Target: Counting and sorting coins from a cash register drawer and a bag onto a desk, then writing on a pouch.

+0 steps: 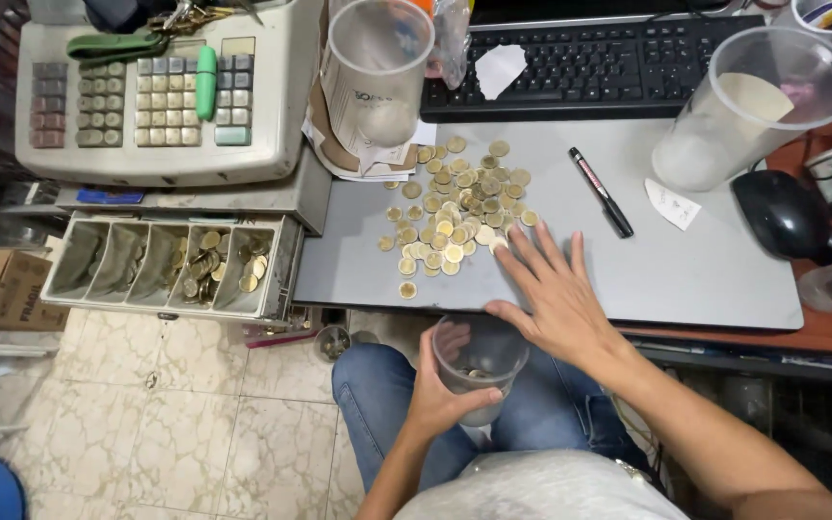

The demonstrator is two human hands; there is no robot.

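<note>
The small clear cup sits just under the edge of the counter, above the person's lap. The left hand wraps its fingers around the cup, so its grip is closed on it. Only a few coins lie in the bottom of the cup. A big pile of gold coins waits on the grey counter top, so most of the coins are not in the cup yet (it looks like the work has only just begun).

The right hand lies flat on the counter with its fingers spread wide. Its fingertips touch the coins at the near edge of the pile, and its grip holds nothing. The right arm reaches out from the person's side.

A black marker lies just beside the pile. Two tall clear cups, a keyboard and a cash register with an open coin drawer stand farther off.
</note>
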